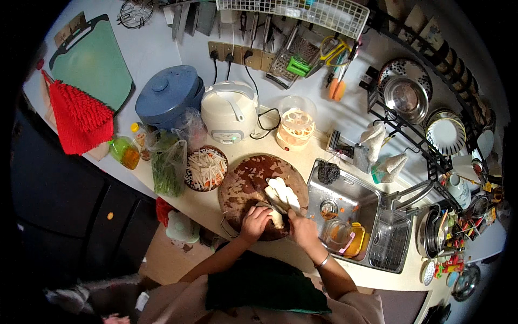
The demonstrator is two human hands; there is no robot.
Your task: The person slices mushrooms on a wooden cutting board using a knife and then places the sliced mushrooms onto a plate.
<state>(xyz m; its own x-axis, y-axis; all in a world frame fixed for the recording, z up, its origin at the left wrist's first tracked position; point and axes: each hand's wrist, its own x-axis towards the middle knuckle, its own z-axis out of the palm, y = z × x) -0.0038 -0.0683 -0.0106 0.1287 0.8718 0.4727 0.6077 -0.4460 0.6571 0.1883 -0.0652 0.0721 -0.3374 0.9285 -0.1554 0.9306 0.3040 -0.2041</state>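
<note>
A round wooden chopping board [237, 181] lies on the counter in front of me. My left hand [254, 222] presses a pale, whitish vegetable piece [276, 218] against its near part, fingers bent over it. My right hand [303, 229] is closed around the handle of a knife, its blade [277, 208] lying beside that piece. Several long white slices [280, 190] overlap just beyond the blade; which vegetable they come from I cannot tell. Left of the board stands a patterned bowl of white and orange shreds [208, 168].
Right of the board is a steel sink [352, 202] with a yellow container [356, 240] and a clear bowl. A bag of greens [168, 167], a white rice cooker [229, 113], a blue lidded pot [168, 94] and an egg steamer [295, 124] line the back and left.
</note>
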